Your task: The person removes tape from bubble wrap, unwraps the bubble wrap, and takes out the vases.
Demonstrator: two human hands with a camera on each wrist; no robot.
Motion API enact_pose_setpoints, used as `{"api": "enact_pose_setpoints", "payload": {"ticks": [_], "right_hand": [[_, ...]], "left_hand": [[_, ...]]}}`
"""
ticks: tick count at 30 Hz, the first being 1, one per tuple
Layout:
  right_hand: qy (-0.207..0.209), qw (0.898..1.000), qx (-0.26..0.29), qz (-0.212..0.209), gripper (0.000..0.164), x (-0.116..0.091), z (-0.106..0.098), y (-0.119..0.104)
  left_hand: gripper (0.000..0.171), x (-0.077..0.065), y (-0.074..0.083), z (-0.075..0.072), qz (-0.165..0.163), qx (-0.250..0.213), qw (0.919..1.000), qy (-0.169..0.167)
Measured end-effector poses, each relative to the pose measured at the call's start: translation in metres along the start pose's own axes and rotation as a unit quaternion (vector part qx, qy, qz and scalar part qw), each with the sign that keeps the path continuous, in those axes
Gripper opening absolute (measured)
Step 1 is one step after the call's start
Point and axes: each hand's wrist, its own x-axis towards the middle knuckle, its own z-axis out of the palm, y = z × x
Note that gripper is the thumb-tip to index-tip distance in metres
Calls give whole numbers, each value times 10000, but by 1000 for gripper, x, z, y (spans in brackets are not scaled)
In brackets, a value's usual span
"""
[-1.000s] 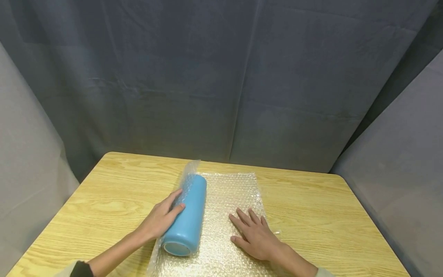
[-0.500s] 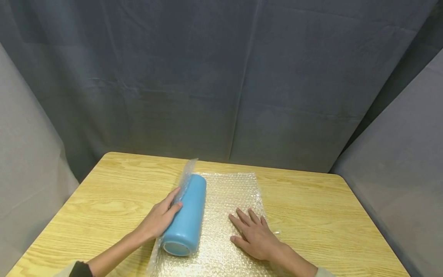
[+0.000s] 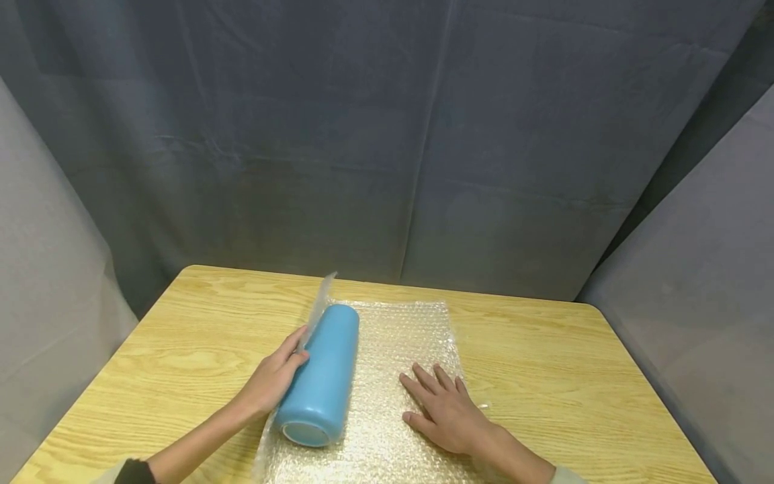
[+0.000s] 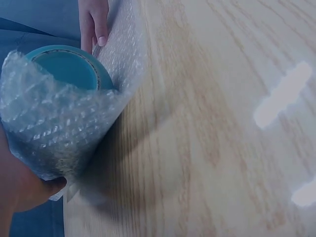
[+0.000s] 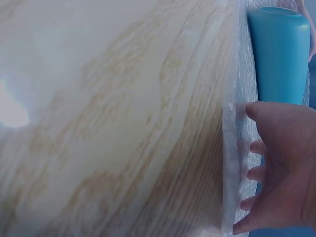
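Note:
A smooth blue vase (image 3: pixel 320 376) lies on its side on a sheet of bubble wrap (image 3: pixel 399 343), its round base facing the near edge. My left hand (image 3: pixel 272 378) pinches the raised left edge of the wrap, against the vase's left side. In the left wrist view, the lifted bubble wrap (image 4: pixel 64 118) covers part of the vase (image 4: pixel 66 69), and most of the left hand (image 4: pixel 22 182) is out of frame. With fingers spread, my right hand (image 3: pixel 444 413) rests flat on the wrap, right of the vase.
The wooden table (image 3: pixel 562 376) extends to both sides of the wrap. A dark grey curtain (image 3: pixel 302 134) hangs behind it, with pale grey panels (image 3: pixel 695 269) at left and right.
My left hand has drawn the wrap's raised edge slightly left, off the vase's upper side, so more blue shows. The vase has shifted a little left. My right hand has stayed put.

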Motion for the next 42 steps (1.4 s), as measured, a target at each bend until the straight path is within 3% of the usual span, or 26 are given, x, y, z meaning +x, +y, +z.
{"api": "enact_pose_setpoints", "payload": {"ticks": [9,18,31,42], "right_hand": [[0,10000,-77,14,63,0,0,0],[-1,10000,-60,9,63,0,-1,-1],[-18,10000,-29,38,63,0,-1,-1],[1,10000,14,-3,63,-1,-2,-1]], "left_hand": [[56,0,1,-3,-129,-678,9976,71],[59,-1,-1,-5,-212,-1647,9861,-26],[56,-1,-12,-13,-606,-1887,9802,16],[55,1,-18,-17,-786,-1799,9802,239]]}}
